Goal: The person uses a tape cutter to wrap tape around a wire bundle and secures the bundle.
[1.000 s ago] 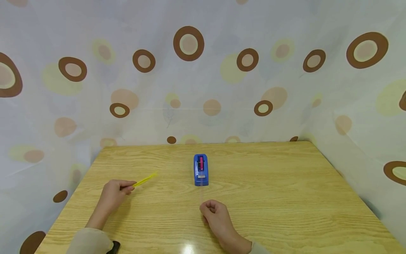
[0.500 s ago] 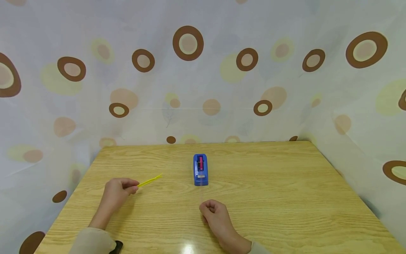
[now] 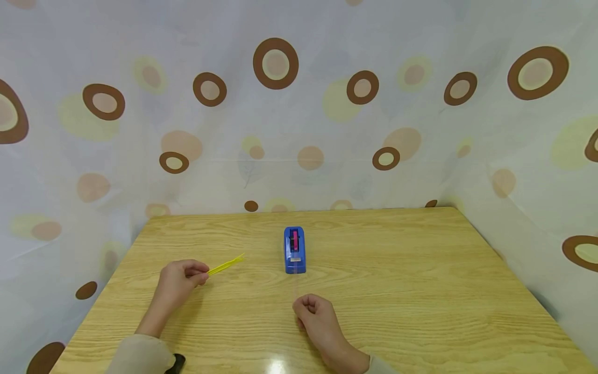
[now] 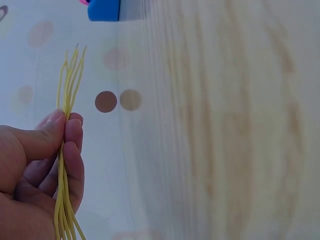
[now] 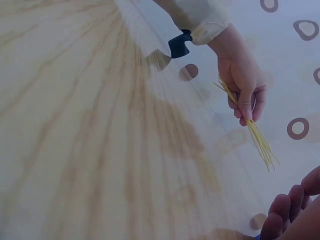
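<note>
holding the tape strip [image 3: 296,284] straight, the yellow strands [image 3: 226,264] together

the left hand [image 3: 179,284] pinches the strands partway along, thumb against fingers, over the left part of the desk [image 3: 397,291]. both ends of the bundle fan loose, so a firm, even pinch should stop single strands sliding out.

the right hand [image 3: 318,323], fingers curled, appears to grip the tape's free end between thumb and forefinger; the contact itself is hidden. the strip runs back to the blue dispenser [image 3: 289,264], near the far edge, about midway between the desk's left and right edges.

pull is best kept gentle and in line with the dispenser, lest the strip twist or the dispenser slide. stray strand tips, apart from the tape, could snag on it if they swing across carelessly.
</note>
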